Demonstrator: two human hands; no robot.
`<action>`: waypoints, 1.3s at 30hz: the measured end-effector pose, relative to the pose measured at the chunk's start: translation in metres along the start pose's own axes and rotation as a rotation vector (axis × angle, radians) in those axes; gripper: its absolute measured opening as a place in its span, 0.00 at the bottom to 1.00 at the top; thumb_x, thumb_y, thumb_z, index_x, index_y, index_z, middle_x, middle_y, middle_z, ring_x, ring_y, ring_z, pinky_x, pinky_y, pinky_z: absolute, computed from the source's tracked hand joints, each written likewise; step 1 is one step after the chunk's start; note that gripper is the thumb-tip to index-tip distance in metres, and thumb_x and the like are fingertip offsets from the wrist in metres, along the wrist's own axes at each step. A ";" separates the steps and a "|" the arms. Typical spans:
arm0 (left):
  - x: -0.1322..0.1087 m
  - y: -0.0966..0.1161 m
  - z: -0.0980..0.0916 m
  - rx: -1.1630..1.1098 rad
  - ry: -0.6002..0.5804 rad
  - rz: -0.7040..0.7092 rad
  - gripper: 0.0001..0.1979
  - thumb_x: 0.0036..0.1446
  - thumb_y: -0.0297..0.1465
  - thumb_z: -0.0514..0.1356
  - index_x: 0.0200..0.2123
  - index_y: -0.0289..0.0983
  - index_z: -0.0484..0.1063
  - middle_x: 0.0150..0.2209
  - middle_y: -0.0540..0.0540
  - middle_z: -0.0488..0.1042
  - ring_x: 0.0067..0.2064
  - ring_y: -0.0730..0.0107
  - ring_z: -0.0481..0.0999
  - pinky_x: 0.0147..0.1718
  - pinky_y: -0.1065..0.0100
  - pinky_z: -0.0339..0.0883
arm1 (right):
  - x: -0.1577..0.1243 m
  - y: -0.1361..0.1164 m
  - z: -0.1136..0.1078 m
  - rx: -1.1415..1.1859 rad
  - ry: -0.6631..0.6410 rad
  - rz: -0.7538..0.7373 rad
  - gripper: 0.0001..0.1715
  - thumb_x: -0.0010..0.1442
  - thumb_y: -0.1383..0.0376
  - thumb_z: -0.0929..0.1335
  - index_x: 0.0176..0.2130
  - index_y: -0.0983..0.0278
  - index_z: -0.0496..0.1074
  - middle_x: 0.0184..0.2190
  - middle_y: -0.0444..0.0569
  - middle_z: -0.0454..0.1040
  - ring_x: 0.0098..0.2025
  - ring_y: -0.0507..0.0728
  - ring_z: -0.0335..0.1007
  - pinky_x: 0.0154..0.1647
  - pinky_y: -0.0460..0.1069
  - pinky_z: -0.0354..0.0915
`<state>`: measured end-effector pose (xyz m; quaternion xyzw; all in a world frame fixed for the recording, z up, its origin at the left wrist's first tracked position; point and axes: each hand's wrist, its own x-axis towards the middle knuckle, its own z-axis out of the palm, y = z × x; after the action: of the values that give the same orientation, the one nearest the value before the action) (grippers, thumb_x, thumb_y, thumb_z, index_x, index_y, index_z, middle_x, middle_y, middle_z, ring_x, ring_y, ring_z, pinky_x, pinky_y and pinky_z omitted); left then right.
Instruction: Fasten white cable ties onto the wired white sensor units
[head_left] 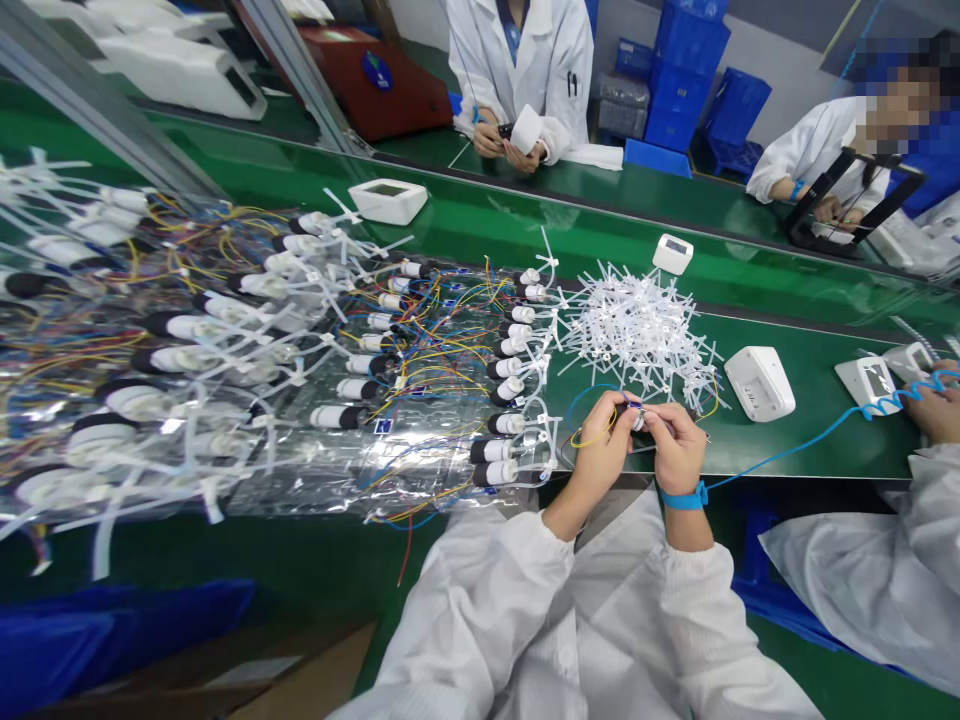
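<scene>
Close together at the bench's front edge, both hands are closed around one small white cylindrical part with wires [637, 422]. My left hand [600, 450] pinches it from the left, with loops of yellow and blue wire by its fingers. From the other side, the fingertips of my right hand [679, 448] press on the same part; fingers hide most of it. A blue wrist strap [684, 496] circles my right wrist. Just beyond the hands lies a heap of short white tubes with small connectors [634, 325]. To the left, black-and-white wired cylinders with white tubes [499, 472] lie in rows.
Clear plastic sheeting [420, 475] lies under the cylinders. White devices [759, 383] stand at the right, others farther back. A blue coiled cord [825, 432] runs rightward to a neighbour's hand [937, 410]. Two people in white coats work across the bench. A metal post [307, 80] rises at back left.
</scene>
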<state>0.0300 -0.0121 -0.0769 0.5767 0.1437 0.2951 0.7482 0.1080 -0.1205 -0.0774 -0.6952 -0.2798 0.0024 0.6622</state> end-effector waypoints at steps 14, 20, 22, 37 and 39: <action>-0.003 -0.002 0.000 0.035 0.025 0.006 0.12 0.73 0.42 0.64 0.47 0.39 0.76 0.43 0.47 0.77 0.26 0.78 0.71 0.26 0.73 0.67 | -0.001 0.000 0.001 0.061 0.004 0.068 0.05 0.67 0.60 0.77 0.42 0.57 0.87 0.37 0.48 0.83 0.40 0.59 0.78 0.46 0.56 0.74; -0.004 -0.005 0.000 -0.031 0.035 -0.040 0.17 0.72 0.47 0.64 0.49 0.39 0.76 0.32 0.52 0.74 0.24 0.76 0.70 0.26 0.72 0.70 | -0.003 -0.001 0.004 0.118 0.026 0.148 0.07 0.65 0.58 0.78 0.40 0.58 0.85 0.37 0.49 0.82 0.39 0.59 0.78 0.45 0.56 0.76; -0.004 -0.006 0.000 -0.028 0.022 -0.041 0.18 0.72 0.49 0.64 0.49 0.39 0.76 0.30 0.52 0.73 0.24 0.76 0.70 0.26 0.73 0.70 | -0.004 -0.001 0.003 0.098 0.041 0.122 0.06 0.65 0.59 0.78 0.40 0.58 0.85 0.37 0.49 0.82 0.39 0.59 0.78 0.44 0.56 0.76; -0.004 0.006 0.002 -0.043 0.055 -0.071 0.18 0.70 0.49 0.67 0.47 0.40 0.78 0.30 0.53 0.71 0.24 0.77 0.69 0.30 0.71 0.77 | -0.002 -0.006 0.003 0.081 -0.012 0.102 0.04 0.67 0.60 0.77 0.40 0.55 0.87 0.37 0.49 0.82 0.40 0.61 0.78 0.41 0.56 0.75; -0.004 0.009 0.002 -0.040 0.060 -0.084 0.18 0.70 0.48 0.67 0.48 0.40 0.77 0.28 0.54 0.71 0.25 0.75 0.70 0.31 0.70 0.77 | -0.002 -0.008 0.005 0.121 -0.018 0.139 0.05 0.68 0.58 0.76 0.41 0.55 0.86 0.38 0.50 0.81 0.41 0.61 0.77 0.39 0.55 0.75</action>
<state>0.0257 -0.0144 -0.0685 0.5460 0.1845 0.2832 0.7666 0.1014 -0.1172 -0.0714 -0.6718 -0.2361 0.0716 0.6985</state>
